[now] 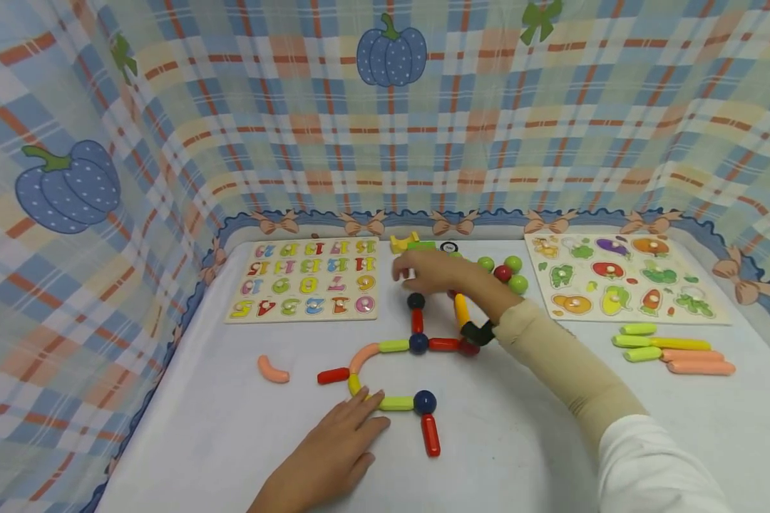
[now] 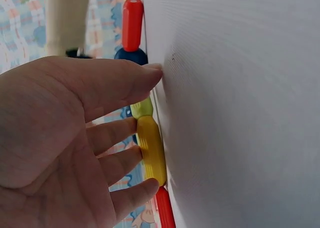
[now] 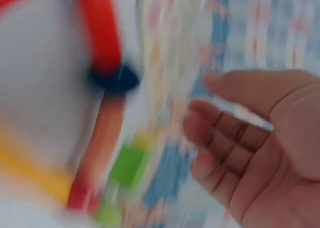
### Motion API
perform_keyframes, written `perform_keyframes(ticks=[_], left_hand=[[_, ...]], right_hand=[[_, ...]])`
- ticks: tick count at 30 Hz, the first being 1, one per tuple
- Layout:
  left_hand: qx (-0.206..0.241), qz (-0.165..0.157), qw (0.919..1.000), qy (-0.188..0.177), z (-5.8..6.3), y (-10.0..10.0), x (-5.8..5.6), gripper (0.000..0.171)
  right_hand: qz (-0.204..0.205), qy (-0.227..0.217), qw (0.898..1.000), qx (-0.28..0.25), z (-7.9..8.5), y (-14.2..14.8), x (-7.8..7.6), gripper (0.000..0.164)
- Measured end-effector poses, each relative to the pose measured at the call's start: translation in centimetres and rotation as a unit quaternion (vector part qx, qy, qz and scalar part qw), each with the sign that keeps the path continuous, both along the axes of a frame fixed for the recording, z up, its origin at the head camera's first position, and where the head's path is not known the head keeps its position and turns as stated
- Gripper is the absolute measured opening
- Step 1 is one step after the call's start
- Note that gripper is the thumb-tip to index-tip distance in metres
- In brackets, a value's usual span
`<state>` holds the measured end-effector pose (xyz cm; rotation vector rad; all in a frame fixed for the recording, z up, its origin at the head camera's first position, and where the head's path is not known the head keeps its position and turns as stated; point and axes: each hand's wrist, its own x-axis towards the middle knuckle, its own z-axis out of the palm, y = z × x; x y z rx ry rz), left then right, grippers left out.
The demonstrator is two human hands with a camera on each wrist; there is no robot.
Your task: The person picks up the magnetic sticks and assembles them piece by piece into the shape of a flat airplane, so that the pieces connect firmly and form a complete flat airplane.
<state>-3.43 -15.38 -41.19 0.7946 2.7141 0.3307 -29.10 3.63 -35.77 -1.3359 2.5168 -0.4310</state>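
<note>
A figure of coloured rods and balls lies on the table. My left hand (image 1: pixel 330 449) rests beside it, fingertips on the yellow curved rod (image 2: pixel 151 150). A light green rod (image 1: pixel 396 404) runs from there to a navy ball (image 1: pixel 425 402) with a red rod (image 1: pixel 430 435) attached. My right hand (image 1: pixel 433 271) hovers over the figure's far side, fingers loosely bent and holding nothing. Beneath it are a dark ball (image 1: pixel 416 301), a yellow rod (image 1: pixel 462 311) and, in the right wrist view, an orange rod (image 3: pixel 104 133); the head view hides this last one.
A number puzzle board (image 1: pixel 301 317) lies at back left, a vegetable puzzle board (image 1: pixel 629 316) at back right. Green balls (image 1: pixel 518 285) and a red ball (image 1: pixel 503 273) sit behind my right forearm. Loose rods (image 1: pixel 680 343) lie at right, an orange curved rod (image 1: pixel 272 371) at left.
</note>
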Motion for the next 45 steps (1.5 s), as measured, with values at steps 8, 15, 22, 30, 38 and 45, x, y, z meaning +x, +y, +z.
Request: perform_keyframes(ticks=[8,15,22,30,38,45], left_hand=[[0.028,-0.008,0.9990,0.034,0.6,0.4,-0.1,0.046],[0.034,-0.104,0.9938,0.024,1.3,3.0,-1.6,0.048],[-0.020,-0.145,0.9892,-0.002,0.8,5.1,-2.8,0.047],[-0.018,-0.117,0.9927,-0.020,0.7,5.7,-3.3,0.034],[-0.021,-0.105,0.9935,-0.038,1.0,5.9,-3.5,0.033],[-0.004,-0.103,0.9936,-0.046,0.7,5.9,-3.6,0.029]], right_hand=[[-0.193,0.024,0.979,0.060,-0.2,10.1,-2.0,0.026],[-0.229,0.023,0.968,0.100,-2.1,12.5,-2.5,0.028],[-0.259,0.017,0.959,0.111,-3.2,13.0,-2.6,0.038],[-0.269,0.045,0.955,0.117,-3.4,13.1,-2.9,0.025],[-0.269,0.083,0.947,0.152,-3.3,13.3,-2.6,0.025],[-0.285,0.109,0.948,0.091,-0.4,13.3,2.4,0.030]])
